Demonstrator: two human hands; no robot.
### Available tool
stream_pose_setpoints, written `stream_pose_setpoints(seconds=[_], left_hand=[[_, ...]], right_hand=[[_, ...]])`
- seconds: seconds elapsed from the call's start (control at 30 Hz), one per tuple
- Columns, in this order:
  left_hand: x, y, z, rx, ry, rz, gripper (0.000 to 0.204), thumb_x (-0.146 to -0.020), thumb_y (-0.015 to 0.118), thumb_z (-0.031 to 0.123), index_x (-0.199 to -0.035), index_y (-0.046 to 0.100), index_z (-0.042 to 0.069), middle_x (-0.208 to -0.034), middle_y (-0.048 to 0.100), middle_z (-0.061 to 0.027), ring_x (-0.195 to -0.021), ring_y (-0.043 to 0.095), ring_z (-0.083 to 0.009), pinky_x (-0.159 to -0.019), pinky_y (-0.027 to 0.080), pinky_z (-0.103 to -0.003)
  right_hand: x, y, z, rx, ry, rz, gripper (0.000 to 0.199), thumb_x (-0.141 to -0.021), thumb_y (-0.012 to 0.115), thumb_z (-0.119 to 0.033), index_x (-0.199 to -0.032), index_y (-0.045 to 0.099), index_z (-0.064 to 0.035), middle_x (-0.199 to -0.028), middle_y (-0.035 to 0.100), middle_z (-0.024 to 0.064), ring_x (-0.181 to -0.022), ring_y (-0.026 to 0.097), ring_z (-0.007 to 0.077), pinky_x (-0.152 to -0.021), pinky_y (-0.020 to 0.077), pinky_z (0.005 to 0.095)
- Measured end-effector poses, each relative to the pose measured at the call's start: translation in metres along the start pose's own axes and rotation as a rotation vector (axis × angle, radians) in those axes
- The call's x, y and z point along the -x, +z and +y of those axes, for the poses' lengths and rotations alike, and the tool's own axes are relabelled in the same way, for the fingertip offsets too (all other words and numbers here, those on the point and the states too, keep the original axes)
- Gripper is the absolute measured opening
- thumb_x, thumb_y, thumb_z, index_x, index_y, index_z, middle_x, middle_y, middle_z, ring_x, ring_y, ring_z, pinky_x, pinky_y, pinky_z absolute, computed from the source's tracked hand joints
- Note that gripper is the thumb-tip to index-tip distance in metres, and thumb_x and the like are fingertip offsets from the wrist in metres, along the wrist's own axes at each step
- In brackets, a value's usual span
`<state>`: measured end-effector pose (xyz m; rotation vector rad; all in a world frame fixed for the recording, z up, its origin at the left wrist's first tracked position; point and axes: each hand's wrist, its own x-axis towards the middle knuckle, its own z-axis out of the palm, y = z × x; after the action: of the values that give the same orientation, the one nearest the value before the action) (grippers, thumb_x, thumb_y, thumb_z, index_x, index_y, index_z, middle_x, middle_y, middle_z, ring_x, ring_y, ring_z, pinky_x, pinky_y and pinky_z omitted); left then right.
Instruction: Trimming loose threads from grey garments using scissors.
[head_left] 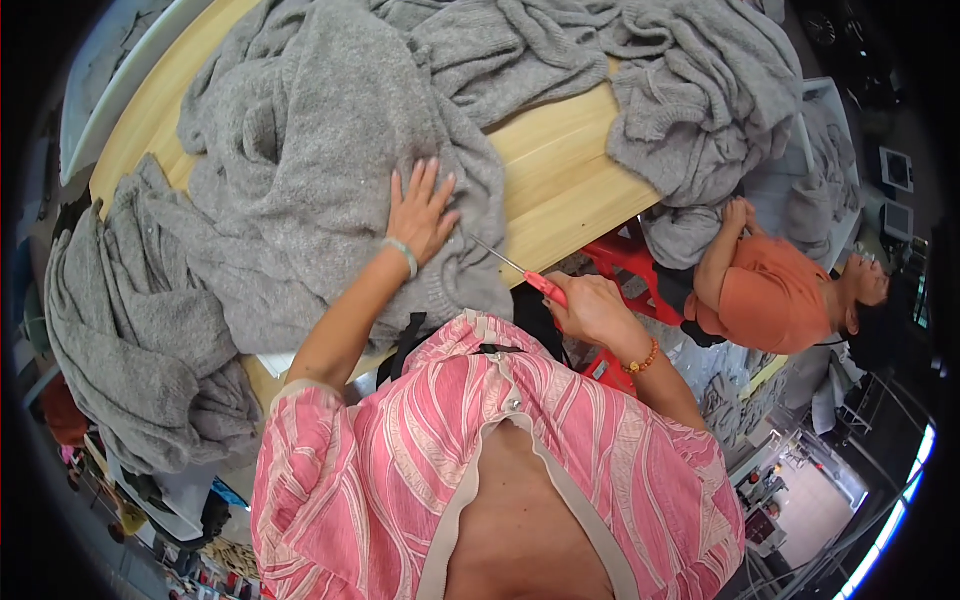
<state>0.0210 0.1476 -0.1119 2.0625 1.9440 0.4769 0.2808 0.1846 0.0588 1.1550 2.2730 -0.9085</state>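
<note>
- The left hand (422, 212) is laid flat, fingers spread and gripping nothing, on a fuzzy grey knitted garment (330, 130).
- A slim metal-shafted tool with a red handle (545, 287) is grasped by the right hand (598, 310), fingers curled, just off the near edge of the light wood-grain worktop (560, 165).
- The garment is spread across that edge, between grey knitted piles at the left (130, 330) and right (700, 110) edges.
</note>
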Motion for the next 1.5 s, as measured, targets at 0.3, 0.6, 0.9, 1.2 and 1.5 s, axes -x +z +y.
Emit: stream_pose_setpoints(seconds=[0.3, 0.6, 0.9, 1.2, 1.5], left_hand=[[0.029, 0.002, 0.016, -0.022, 0.038, -0.04, 0.041, -0.084, 0.057, 0.023, -0.124, 0.053, 0.013, -0.145, 0.031, -0.0169, -0.137, 0.025, -0.0327, -0.112, 0.01, -0.055], [0.026, -0.021, 0.006, 0.051, 0.145, 0.088, 0.016, -0.075, 0.064, 0.008, -0.091, 0.06, 0.007, -0.095, 0.059, -0.0108, -0.095, 0.054, -0.0294, -0.084, 0.039, -0.043], [0.061, -0.131, -0.05, -0.391, -0.306, 0.69, 0.027, -0.075, 0.063, 0.005, -0.101, 0.06, 0.004, -0.097, 0.061, -0.0158, -0.092, 0.056, -0.0359, -0.083, 0.043, -0.046], [0.051, 0.004, 0.077, 0.081, 0.507, -0.378, 0.04, -0.076, 0.058, 0.015, -0.117, 0.057, 0.014, -0.121, 0.051, -0.0139, -0.108, 0.05, -0.0285, -0.087, 0.041, -0.042], [0.018, 0.0, 0.061, 0.51, 0.045, -0.306, 0.025, -0.081, 0.061, 0.024, -0.101, 0.064, 0.009, -0.077, 0.063, -0.0138, -0.064, 0.061, -0.0301, -0.059, 0.048, -0.039]], right_hand=[[0.006, 0.026, 0.005, -0.074, -0.091, -0.005, 0.022, -0.082, 0.061, -0.021, -0.098, 0.059, -0.0063, -0.075, 0.063, 0.0216, -0.075, 0.062, 0.0402, -0.066, 0.048, 0.0499], [-0.046, 0.051, 0.039, -0.442, -0.046, 0.552, 0.024, -0.085, 0.06, -0.021, -0.103, 0.054, -0.0054, -0.078, 0.061, 0.0249, -0.077, 0.058, 0.0448, -0.066, 0.0459, 0.0511], [-0.044, 0.035, 0.056, -0.374, 0.155, 0.45, 0.031, -0.085, 0.058, -0.027, -0.108, 0.056, -0.0065, -0.086, 0.062, 0.0254, -0.085, 0.059, 0.0448, -0.073, 0.0467, 0.0495], [-0.03, 0.037, 0.052, -0.316, 0.1, 0.513, 0.026, -0.084, 0.06, -0.021, -0.104, 0.055, -0.0048, -0.08, 0.062, 0.0259, -0.078, 0.059, 0.0456, -0.068, 0.0472, 0.0517], [-0.025, 0.043, 0.072, -0.336, 0.124, 0.562, 0.027, -0.084, 0.06, -0.022, -0.105, 0.055, -0.0055, -0.084, 0.062, 0.0254, -0.081, 0.059, 0.0446, -0.068, 0.0476, 0.0514]])
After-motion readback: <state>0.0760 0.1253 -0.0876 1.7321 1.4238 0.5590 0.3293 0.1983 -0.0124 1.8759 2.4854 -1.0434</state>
